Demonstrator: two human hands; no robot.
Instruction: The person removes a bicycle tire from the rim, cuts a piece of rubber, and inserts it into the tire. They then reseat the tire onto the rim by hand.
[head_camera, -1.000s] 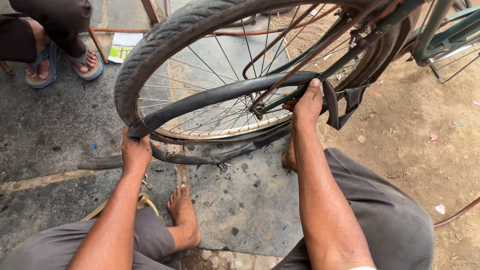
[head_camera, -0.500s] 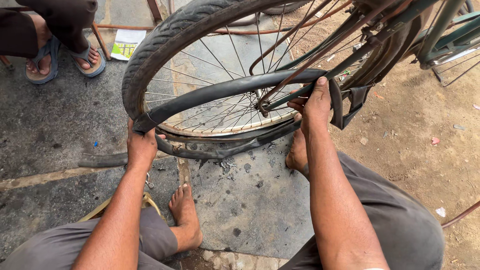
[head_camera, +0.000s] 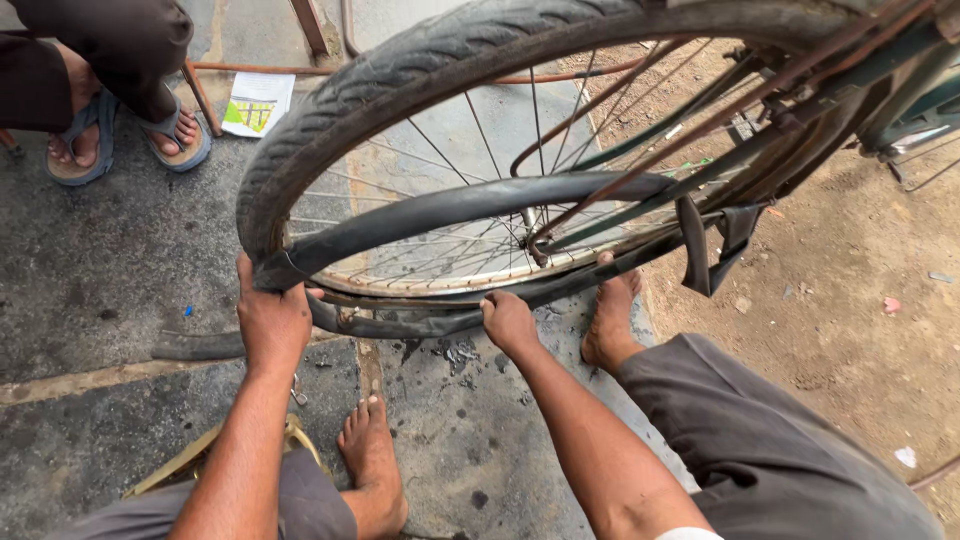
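Looking down at a bicycle wheel (head_camera: 420, 215) with both hands on it. My left hand (head_camera: 270, 322) has its grip closed around the black inner tube (head_camera: 450, 208) right where it meets the bottom-left edge of the tyre (head_camera: 400, 70), fingers wrapped tight, thumb side up. The right hand (head_camera: 508, 320) is lower, near the middle, and its grip is pinched shut on the loose rubber that hangs along the underside of the rim (head_camera: 440, 285). I can't tell if that strip is the same tube looping round or a separate liner, it's all the same dark rubber down there.

The tube itself runs from the left hand in a long arc across the spokes to the right, where it ends in a floppy fold hanging by the bike's frame (head_camera: 820, 110). So it's mostly out of the tyre and lying across the face of the wheel.

My bare feet sit under the wheel, one (head_camera: 372, 460) between my arms, the other (head_camera: 612, 320) just right of the right hand. The ground is patchy grey concrete (head_camera: 110, 270) on the left and dirt (head_camera: 860, 300) on the right. Another strip of black rubber (head_camera: 195, 345) lies flat on the concrete just left of my left wrist. Up in the top-left corner someone else's feet in sandals (head_camera: 120, 140) stand near a green and white paper (head_camera: 255, 105).
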